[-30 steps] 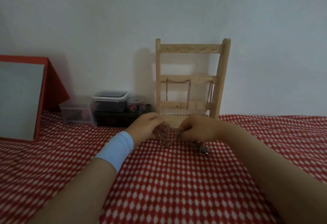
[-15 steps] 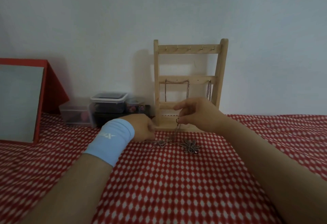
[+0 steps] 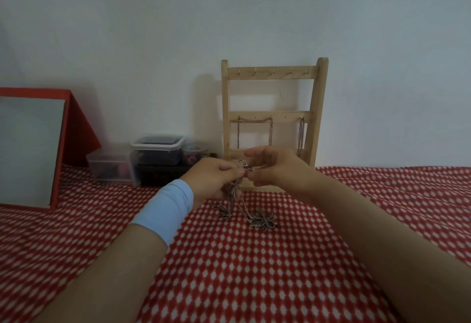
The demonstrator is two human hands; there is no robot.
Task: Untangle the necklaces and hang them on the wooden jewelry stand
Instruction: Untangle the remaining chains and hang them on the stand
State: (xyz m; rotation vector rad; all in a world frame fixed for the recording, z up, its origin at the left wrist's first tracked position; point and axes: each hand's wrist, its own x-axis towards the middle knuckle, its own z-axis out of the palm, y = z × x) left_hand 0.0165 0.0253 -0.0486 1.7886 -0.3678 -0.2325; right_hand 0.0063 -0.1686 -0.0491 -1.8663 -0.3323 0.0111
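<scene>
At the left edge of the frame a red-framed panel (image 3: 30,149) was propped at a slant, its grey face flat and dull; whether it was glass or board could not be told. Right of it, clear plastic boxes (image 3: 158,154) were stacked against the wall, smooth-walled, their contents too blurred to name.

At centre, the left hand (image 3: 216,177), worn with a soft pale-blue wristband (image 3: 165,208), was held above the cloth (image 3: 254,271), a red fabric dotted white. Its fingers were curled, and the necklace (image 3: 235,195) was pinched between thumb and forefinger just under the clasp (image 3: 242,169), a small metal ring. This grip was judged to steady the top so that the fine linked chain could hang free and its crossings be read. 2 strands dropped from the pinch to the cloth, where a second clump (image 3: 221,211) lay lower left and a spiky, flower-shaped pendant (image 3: 265,220) lay lower right.

The right hand (image 3: 277,167) met the left at the clasp. Its thumb and a lower finger were closed narrowly on that end and the upper fingers were left loosely extended, probably to work the catch. Behind it, at centre right, the wooden stand (image 3: 272,116) was set against the wall, pale unfinished timber with flat rails. Hung chains (image 3: 301,134) were already draped from the middle rail; the hooks (image 3: 272,71) of the top rail were bare.
</scene>
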